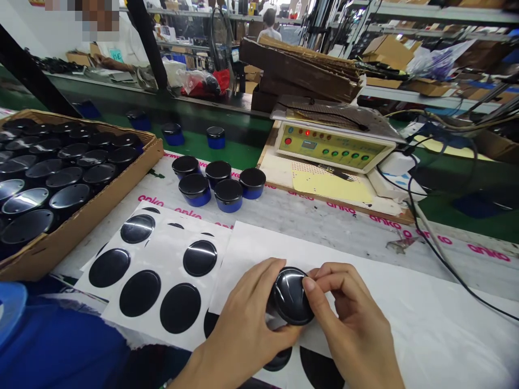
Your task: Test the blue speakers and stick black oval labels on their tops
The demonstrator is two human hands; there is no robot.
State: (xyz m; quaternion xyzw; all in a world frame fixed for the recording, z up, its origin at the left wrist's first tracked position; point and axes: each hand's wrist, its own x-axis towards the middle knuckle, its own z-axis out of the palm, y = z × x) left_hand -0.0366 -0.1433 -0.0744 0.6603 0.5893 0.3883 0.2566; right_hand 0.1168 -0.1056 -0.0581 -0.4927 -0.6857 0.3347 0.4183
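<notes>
My left hand [249, 310] is wrapped round a small cylindrical piece held above the white sheets. A glossy round black sticker [292, 297] covers its visible top; the sides are mostly hidden by my fingers. My right hand [351, 313] pinches the sticker's right edge between thumb and fingertips. Whether the sticker lies fully flat, I cannot tell. To the left lie white sheets of round black stickers [180, 308]; another sticker [320, 367] shows partly beneath my hands.
Several black-topped blue cylinders [229, 195] stand beyond the sheets. A cardboard tray [133, 165] of similar black-topped pieces sits at left. At the back right is a control box [332, 146] with cables [441, 254]. More blue pieces [215, 138] rest on a green belt [239, 156]. Another person sits across.
</notes>
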